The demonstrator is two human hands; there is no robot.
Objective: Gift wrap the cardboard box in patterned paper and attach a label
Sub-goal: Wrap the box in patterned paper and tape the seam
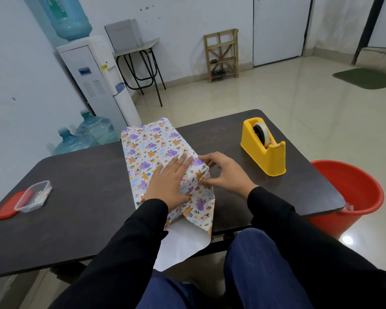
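Patterned paper with purple and orange animals lies wrapped over the box in the middle of the dark table; the cardboard itself is hidden. A white underside of the paper hangs over the near table edge. My left hand lies flat on top of the wrapped box, fingers spread, pressing the paper down. My right hand touches the box's right side, thumb and fingers pinching the paper fold there.
A yellow tape dispenser stands on the table to the right. A clear plastic container and its red lid sit at the left. A red bucket stands on the floor beside the table's right end.
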